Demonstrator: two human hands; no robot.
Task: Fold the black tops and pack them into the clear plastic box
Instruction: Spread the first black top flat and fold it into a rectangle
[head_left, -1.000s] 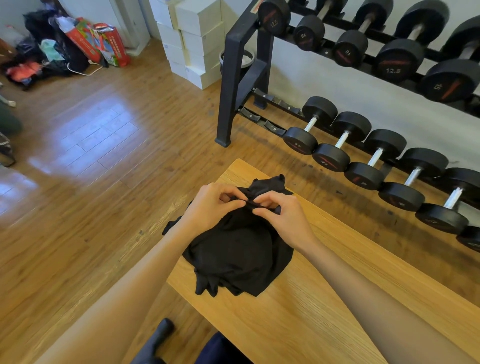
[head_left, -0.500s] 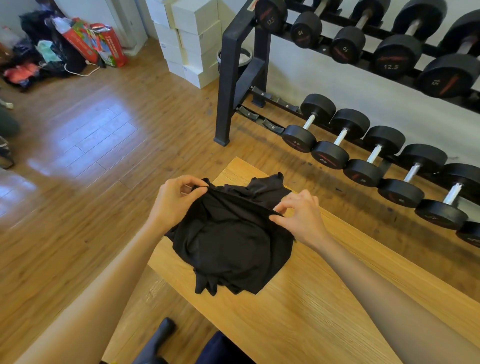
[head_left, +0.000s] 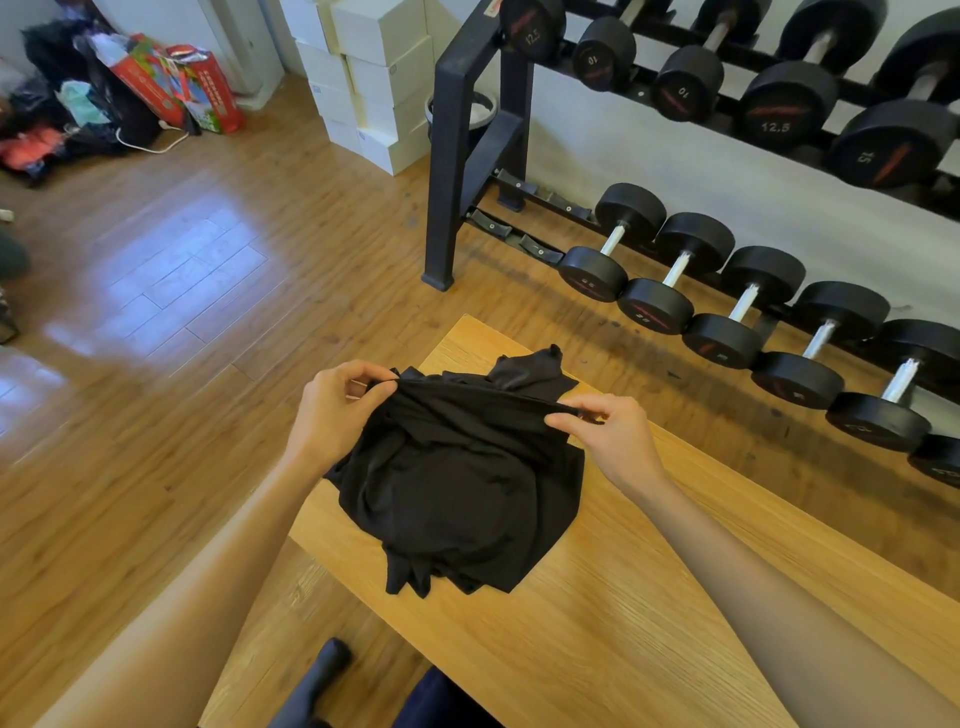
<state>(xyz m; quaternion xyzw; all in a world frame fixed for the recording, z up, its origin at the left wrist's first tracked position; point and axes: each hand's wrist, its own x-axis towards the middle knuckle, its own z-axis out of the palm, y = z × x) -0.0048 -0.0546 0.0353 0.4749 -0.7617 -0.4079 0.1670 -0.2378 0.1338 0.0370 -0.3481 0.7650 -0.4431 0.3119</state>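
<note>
Black top (head_left: 457, 483), perhaps several, pinched taut by left hand (head_left: 332, 410) and right hand (head_left: 613, 436) grip on bench (head_left: 649, 597) beside dumbbells (head_left: 727, 312).

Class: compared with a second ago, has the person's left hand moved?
Yes. The left hand, gripping the black top, has moved left, from over the wooden table past its left edge.

Wooden table (head_left: 649, 623) on wood floor (head_left: 208, 312). Black dumbbell rack (head_left: 457, 156) w/ dumbbells (head_left: 675, 275) along wall. White boxes (head_left: 374, 78) stacked beside rack; bags (head_left: 171, 83) far left corner.
</note>
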